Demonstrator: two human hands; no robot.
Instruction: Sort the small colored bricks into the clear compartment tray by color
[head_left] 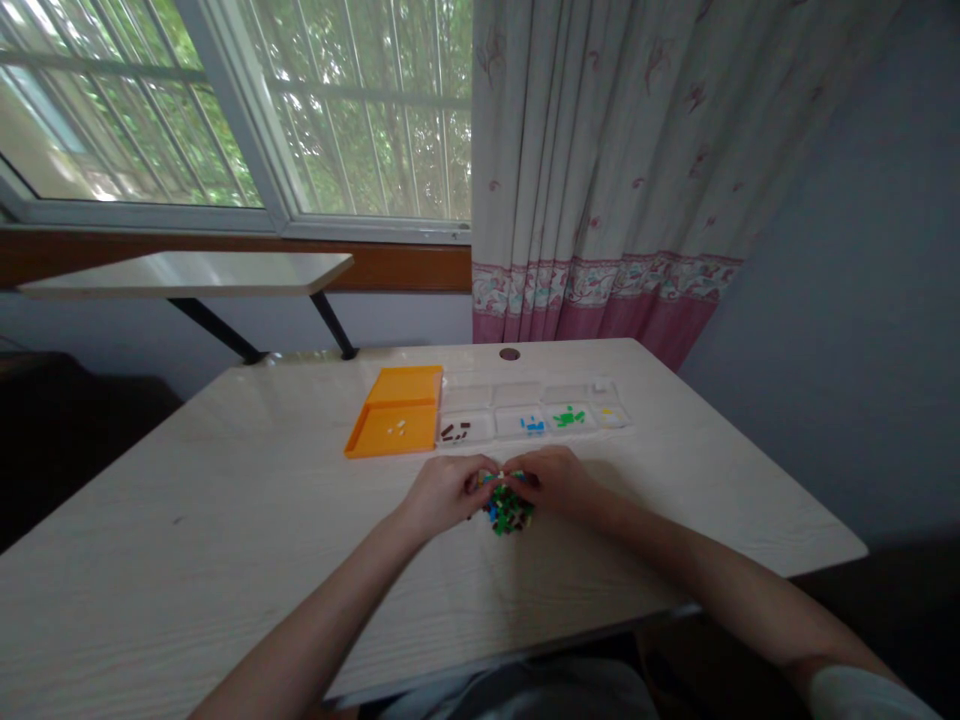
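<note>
Near the front middle of the table, a small model of building bricks (510, 510) shows green, blue, brown and pale pieces. My left hand (452, 490) grips it from the left, fingers bent around its upper side. From the right, my right hand (553, 478) closes on the same upper part, and the fingertips of both hands nearly meet there. The fingers hide much of the model's top. Whether its underside touches the table I cannot tell.
Beyond my hands lies a clear compartment tray (480, 425) with loose brown, blue, green and yellow bricks. An open orange case (367, 432) beside it holds several pale bricks. A raised shelf (225, 272) stands at the back left of the table (262, 520).
</note>
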